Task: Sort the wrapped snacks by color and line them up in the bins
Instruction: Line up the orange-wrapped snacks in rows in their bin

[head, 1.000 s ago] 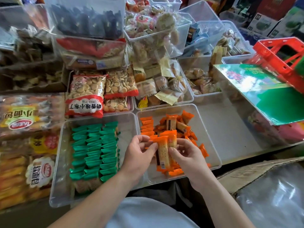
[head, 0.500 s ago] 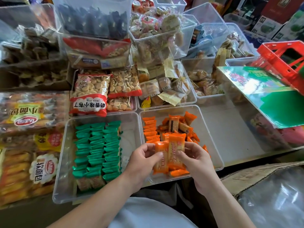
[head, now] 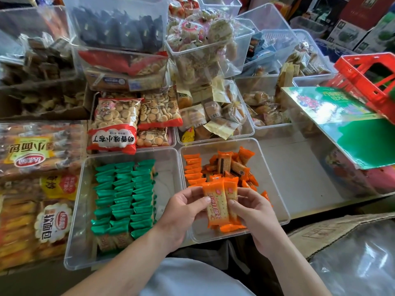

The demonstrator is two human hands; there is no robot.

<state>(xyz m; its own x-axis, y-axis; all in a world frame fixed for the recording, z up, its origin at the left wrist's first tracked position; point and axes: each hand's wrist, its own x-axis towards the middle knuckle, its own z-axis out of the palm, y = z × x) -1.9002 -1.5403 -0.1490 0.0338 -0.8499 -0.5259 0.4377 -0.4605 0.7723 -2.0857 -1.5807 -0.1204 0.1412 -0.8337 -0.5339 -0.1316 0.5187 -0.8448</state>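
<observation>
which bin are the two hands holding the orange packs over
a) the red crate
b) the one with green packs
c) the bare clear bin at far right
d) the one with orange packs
D: the left hand and right hand pinch the orange packs above the near end of the orange bin, while the green bin lies to its left.

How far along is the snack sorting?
Done: green snacks lined up in the left bin; a short orange row at the left wall of the right bin. In hand: left hand and right hand hold orange packs together. Left: the loose orange pile behind them.
</observation>
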